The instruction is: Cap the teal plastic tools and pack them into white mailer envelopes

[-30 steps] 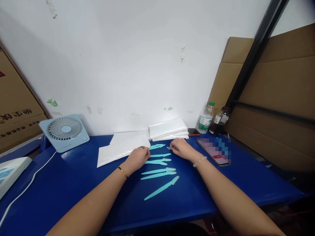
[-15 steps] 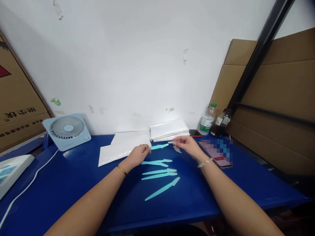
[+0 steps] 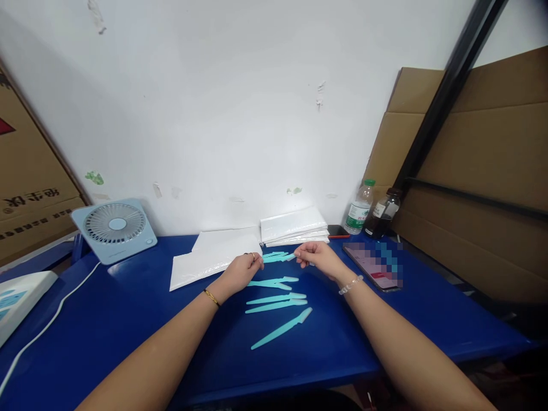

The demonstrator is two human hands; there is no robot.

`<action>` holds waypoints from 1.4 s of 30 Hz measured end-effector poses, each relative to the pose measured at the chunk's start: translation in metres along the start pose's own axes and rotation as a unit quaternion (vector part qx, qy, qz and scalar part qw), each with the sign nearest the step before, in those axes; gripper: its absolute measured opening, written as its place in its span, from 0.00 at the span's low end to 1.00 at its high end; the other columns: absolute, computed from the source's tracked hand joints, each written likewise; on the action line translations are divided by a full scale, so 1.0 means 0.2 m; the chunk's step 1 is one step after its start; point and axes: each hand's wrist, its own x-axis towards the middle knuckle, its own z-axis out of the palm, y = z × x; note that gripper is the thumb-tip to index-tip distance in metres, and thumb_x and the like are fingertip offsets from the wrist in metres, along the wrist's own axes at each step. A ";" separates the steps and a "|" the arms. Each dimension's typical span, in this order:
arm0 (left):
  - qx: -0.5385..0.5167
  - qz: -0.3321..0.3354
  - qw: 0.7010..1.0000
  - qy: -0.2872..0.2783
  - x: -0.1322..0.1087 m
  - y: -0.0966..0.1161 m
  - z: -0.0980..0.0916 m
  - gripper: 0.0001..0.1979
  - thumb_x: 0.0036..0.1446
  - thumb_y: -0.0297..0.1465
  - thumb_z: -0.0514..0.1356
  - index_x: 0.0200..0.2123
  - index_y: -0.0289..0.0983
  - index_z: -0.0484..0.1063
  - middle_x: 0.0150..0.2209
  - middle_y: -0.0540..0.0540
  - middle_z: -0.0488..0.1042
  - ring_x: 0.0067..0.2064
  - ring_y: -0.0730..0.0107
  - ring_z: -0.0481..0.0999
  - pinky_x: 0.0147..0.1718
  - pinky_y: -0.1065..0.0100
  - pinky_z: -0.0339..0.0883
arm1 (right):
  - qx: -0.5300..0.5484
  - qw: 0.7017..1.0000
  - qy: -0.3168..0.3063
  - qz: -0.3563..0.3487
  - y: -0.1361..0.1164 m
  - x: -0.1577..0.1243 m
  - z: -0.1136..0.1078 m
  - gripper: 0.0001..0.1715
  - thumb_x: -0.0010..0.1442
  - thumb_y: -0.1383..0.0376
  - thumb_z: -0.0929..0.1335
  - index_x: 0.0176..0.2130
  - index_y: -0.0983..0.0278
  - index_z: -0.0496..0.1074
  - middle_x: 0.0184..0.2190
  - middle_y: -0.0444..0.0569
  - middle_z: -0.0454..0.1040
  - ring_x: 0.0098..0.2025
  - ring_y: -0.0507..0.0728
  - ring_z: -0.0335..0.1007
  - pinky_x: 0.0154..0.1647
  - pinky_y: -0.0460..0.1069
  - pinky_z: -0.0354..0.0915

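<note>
Several slim teal razors lie on the blue table between my arms; the nearest one lies aslant, a pair sits above it, and another pair lies higher. My left hand is closed, pinching the handle end of a teal razor held just over the table. My right hand is closed on the other end of that razor, fingertips pinched at its blade tip.
A flat white bag lies behind my left hand and a stack of white bags stands by the wall. A small blue fan, two bottles, a phone, a white device and cardboard surround the work area.
My right hand has come in to the razor's tip and pinched it; the small clear piece that lay by it is no longer visible. My left hand has stayed on the handle.
</note>
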 end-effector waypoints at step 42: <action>0.113 0.009 0.993 0.023 0.03 -0.09 0.01 0.08 0.58 0.30 0.52 0.31 0.38 0.70 0.34 0.44 0.75 0.38 0.63 0.72 0.37 0.66 0.62 | -0.137 0.989 -0.031 -0.049 0.02 0.01 -0.06 0.12 0.51 0.63 0.69 0.36 0.67 0.72 0.27 0.47 0.73 0.29 0.52 0.69 0.31 0.47 0.65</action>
